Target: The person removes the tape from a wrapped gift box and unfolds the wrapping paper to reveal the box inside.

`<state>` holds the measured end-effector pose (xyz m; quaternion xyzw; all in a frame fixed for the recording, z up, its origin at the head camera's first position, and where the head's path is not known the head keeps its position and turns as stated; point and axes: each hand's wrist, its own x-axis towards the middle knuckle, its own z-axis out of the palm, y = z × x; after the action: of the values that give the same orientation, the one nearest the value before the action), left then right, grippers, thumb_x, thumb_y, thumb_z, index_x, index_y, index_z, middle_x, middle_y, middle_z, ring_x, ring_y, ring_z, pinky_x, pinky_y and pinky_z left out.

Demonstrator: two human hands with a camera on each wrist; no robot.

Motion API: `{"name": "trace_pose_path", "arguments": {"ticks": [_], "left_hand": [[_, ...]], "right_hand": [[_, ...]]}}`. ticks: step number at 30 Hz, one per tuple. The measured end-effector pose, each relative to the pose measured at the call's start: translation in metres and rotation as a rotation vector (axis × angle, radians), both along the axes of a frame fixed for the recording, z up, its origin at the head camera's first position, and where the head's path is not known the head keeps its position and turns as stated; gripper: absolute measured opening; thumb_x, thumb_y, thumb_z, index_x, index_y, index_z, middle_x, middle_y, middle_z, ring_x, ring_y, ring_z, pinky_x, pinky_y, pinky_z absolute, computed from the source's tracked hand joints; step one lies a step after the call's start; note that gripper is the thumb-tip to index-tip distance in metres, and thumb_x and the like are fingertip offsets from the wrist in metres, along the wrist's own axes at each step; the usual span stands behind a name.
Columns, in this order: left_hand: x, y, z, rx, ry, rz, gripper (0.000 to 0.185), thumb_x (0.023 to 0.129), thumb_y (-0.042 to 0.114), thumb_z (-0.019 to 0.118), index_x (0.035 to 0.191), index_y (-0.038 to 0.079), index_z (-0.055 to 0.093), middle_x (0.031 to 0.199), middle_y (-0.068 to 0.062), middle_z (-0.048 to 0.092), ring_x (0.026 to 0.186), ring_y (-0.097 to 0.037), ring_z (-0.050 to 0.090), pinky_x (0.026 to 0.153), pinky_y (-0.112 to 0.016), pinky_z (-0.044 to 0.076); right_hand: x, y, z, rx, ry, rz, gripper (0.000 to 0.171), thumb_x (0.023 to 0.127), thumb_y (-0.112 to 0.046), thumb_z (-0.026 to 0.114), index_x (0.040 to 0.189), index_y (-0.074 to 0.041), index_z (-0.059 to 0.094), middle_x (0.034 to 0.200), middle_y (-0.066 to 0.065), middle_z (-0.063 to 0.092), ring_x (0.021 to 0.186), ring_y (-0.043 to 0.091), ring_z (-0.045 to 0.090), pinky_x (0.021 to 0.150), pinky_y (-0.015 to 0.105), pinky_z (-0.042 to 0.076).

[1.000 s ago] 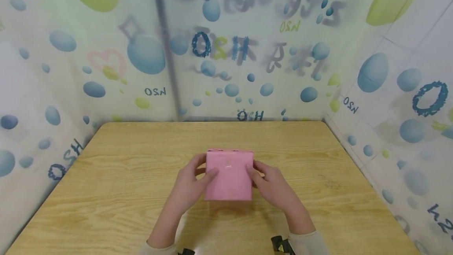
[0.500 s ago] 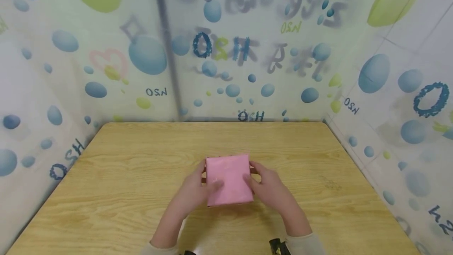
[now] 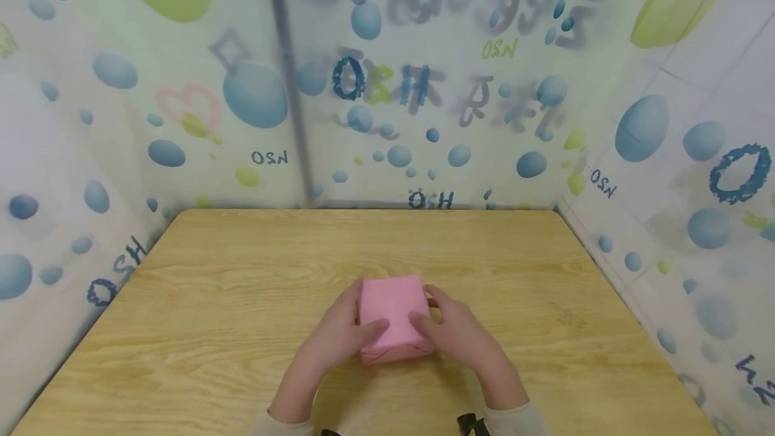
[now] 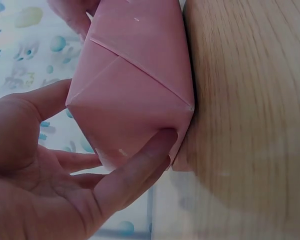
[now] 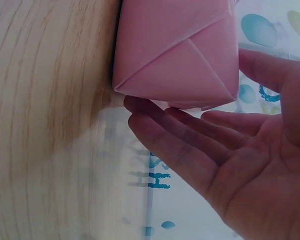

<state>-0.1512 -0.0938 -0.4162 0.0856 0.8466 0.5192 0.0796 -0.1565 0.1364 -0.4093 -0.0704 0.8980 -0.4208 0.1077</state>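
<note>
Basically, all hinges on the pink box (image 3: 393,301): it's between left hand (image 3: 340,334) and right hand (image 3: 459,336), touching both, so neither is nearer. Top looks close to square in the head view, so no long axis I'd call. Slight yaw: right end of the box's near edge is a bit farther from the person than the left end. Its near face (image 3: 397,354) shows folded wrap.

Grip: 2 hands grasping the box from opposite sides. 2 thumbs (image 3: 377,330) lie over its top; fingers (image 5: 175,145) go along the box's sides, low toward its bottom edge. My read: with contact on 2 sides, any turn or shift needs the hands working together.

Under the box: worktop (image 3: 242,301). Can't tell if the whole base is down or 1 edge is lifted.

Further out: pale sleeves (image 3: 517,419) on the person's side of the box, black gear (image 3: 467,423) by the wrists. Beyond the box's far side, past the worktop: droplet-printed backdrop (image 3: 381,173).
</note>
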Motion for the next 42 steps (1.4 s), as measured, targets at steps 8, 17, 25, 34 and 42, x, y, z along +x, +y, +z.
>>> {"name": "trace_pose_path", "arguments": {"ticks": [8,17,25,34,42], "left_hand": [[0.0004,0.0006,-0.0007,-0.028,0.029,0.016,0.092,0.094,0.02,0.079,0.163,-0.01,0.027,0.156,-0.034,0.049,0.135,-0.044,0.061,0.115,-0.061,0.05],[0.0001,0.0005,0.0003,-0.175,0.012,0.104,0.085,0.1,0.031,0.073,0.163,-0.006,0.03,0.156,-0.039,0.041,0.138,-0.053,0.054,0.115,-0.067,0.047],[-0.0024,-0.0001,0.0018,-0.201,0.025,0.109,0.077,0.1,0.027,0.074,0.16,-0.006,0.037,0.15,-0.035,0.048,0.13,-0.045,0.061,0.11,-0.063,0.053],[-0.0068,0.0019,-0.0009,-0.176,0.021,0.094,0.069,0.103,0.02,0.069,0.16,-0.003,0.039,0.16,-0.03,0.047,0.128,-0.039,0.065,0.105,-0.055,0.058],[-0.0081,-0.0033,0.0057,-0.235,0.026,0.156,0.058,0.099,0.026,0.074,0.143,-0.004,0.053,0.131,-0.025,0.068,0.11,-0.031,0.07,0.089,-0.048,0.063]], "right_hand": [[0.0017,0.0008,0.0004,0.004,-0.016,0.021,0.077,0.101,-0.039,0.072,0.162,-0.005,0.041,0.152,0.02,0.06,0.141,0.04,0.058,0.116,0.063,0.048],[-0.0003,0.0006,-0.0014,-0.014,0.009,-0.004,0.068,0.102,-0.029,0.072,0.159,-0.003,0.045,0.154,0.02,0.059,0.125,0.036,0.069,0.103,0.052,0.06],[-0.0007,0.0014,0.0009,0.011,0.012,-0.015,0.061,0.101,-0.029,0.073,0.154,-0.005,0.053,0.148,0.018,0.064,0.12,0.032,0.071,0.099,0.05,0.062],[0.0001,0.0017,0.0064,0.021,-0.019,0.03,0.083,0.096,-0.032,0.08,0.163,-0.006,0.038,0.148,0.018,0.063,0.133,0.033,0.063,0.112,0.06,0.052],[-0.001,0.0002,0.0038,0.011,0.009,-0.01,0.065,0.101,-0.027,0.073,0.157,-0.003,0.048,0.154,0.021,0.058,0.13,0.037,0.066,0.108,0.057,0.056]]}}
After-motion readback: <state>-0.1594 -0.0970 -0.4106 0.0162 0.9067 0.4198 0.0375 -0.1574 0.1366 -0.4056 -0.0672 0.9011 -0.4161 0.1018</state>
